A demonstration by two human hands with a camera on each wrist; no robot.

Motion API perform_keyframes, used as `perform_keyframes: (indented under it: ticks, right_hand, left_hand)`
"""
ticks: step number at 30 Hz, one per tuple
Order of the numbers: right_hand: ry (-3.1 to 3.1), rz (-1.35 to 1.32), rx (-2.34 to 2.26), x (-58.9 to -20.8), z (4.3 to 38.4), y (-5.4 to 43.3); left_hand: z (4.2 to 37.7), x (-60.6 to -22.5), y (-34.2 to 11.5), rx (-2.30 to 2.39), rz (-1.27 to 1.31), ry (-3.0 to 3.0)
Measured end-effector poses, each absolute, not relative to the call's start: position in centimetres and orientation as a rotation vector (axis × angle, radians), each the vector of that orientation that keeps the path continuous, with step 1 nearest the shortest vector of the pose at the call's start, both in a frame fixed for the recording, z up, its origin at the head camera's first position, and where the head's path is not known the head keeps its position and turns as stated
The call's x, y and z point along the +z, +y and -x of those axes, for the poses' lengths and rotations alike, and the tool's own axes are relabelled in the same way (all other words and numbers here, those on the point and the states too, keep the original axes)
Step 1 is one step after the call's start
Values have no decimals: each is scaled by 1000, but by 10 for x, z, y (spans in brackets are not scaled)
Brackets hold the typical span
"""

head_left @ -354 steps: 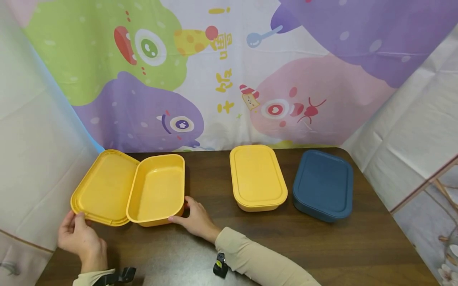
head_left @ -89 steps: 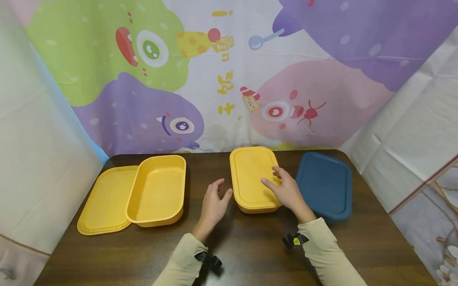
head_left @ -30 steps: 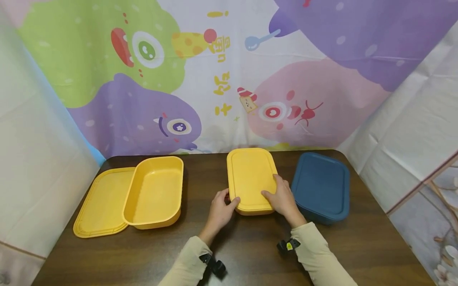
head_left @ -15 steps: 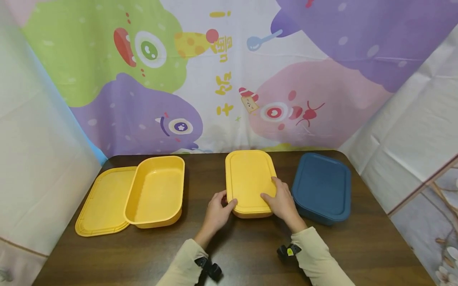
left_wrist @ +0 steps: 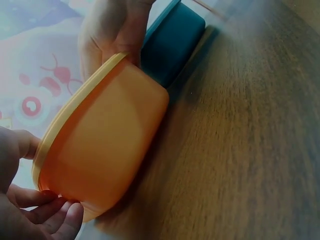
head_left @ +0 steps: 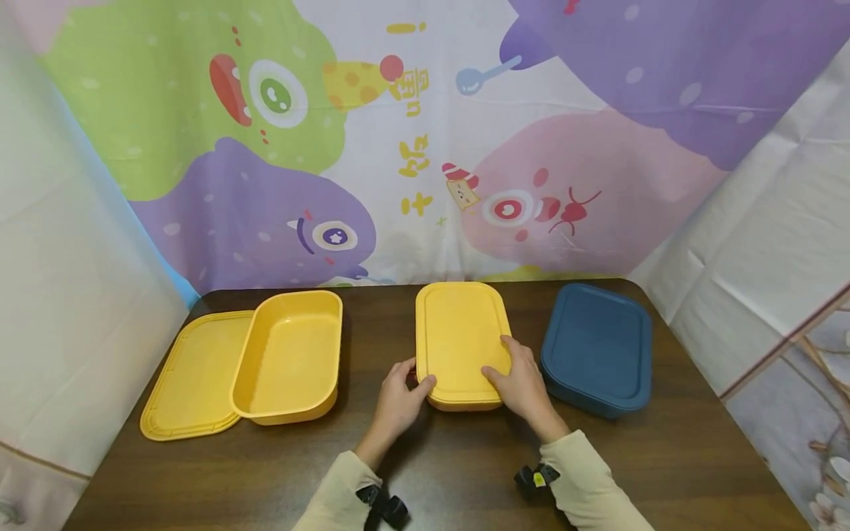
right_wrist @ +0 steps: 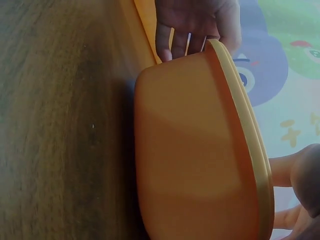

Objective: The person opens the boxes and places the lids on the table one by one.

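A lidded yellow food container [head_left: 461, 339] lies on the dark wooden table, its long sides pointing away from me. My left hand [head_left: 401, 402] grips its near left corner, thumb on the lid's edge. In the left wrist view, the fingertips [left_wrist: 67, 220] press against the container's side just under the rim. On the right side my right hand [head_left: 524, 383] holds it, thumb on top of the lid and fingers along the side wall. From the right wrist view the lid [right_wrist: 245, 120] sits flush along the container's rim.
To the left an open yellow container [head_left: 288, 361] stands partly over its loose yellow lid [head_left: 195, 376]. A lidded blue container [head_left: 598, 346] stands just right of my right hand. A cartoon-printed cloth [head_left: 425, 243] hangs behind the table [head_left: 458, 472].
Earlier the left yellow container's lid was put down beside it and both hands went to the middle container. They now grip it, and it has slid slightly toward me and left.
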State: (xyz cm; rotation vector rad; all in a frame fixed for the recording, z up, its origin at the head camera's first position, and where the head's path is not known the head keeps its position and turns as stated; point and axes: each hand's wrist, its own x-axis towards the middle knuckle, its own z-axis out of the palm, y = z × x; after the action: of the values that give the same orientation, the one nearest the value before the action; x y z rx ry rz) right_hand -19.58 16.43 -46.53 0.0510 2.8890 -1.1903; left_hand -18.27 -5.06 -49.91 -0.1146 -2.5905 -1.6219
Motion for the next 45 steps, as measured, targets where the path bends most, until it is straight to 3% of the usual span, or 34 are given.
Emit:
perform_keyframes:
  ticks: [45]
  right_hand:
    - [2711,-64,-1475,-485,187,182]
  left_hand:
    - [175,-502,-57,-1652,104,-2611]
